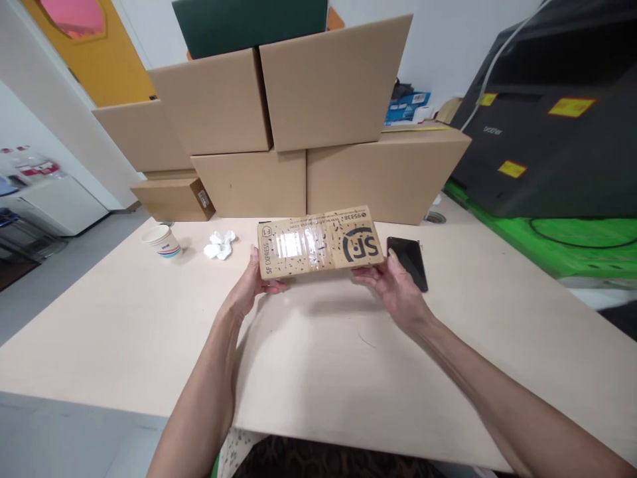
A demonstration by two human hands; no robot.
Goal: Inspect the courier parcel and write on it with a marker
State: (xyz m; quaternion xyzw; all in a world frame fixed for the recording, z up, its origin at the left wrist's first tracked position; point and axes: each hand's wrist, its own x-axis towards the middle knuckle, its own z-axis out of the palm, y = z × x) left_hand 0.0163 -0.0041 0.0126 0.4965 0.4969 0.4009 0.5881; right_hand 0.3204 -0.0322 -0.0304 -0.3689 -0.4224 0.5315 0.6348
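Both hands hold up a small flat brown cardboard parcel (pixel 321 241) printed "SF EXPRESS", with clear tape across its top face. It hangs a little above the pale wooden table (pixel 149 318). My left hand (pixel 251 284) grips its left end with the fingers curled underneath. My right hand (pixel 393 289) grips the lower right edge near the black SF logo, fingers underneath too.
A black phone (pixel 411 262) lies flat just right of the parcel. A paper cup (pixel 162 240) and crumpled white tissue (pixel 219 244) sit at the left. Stacked brown cartons (pixel 308 133) wall the table's far side. A black printer (pixel 557 113) on green matting stands at the right.
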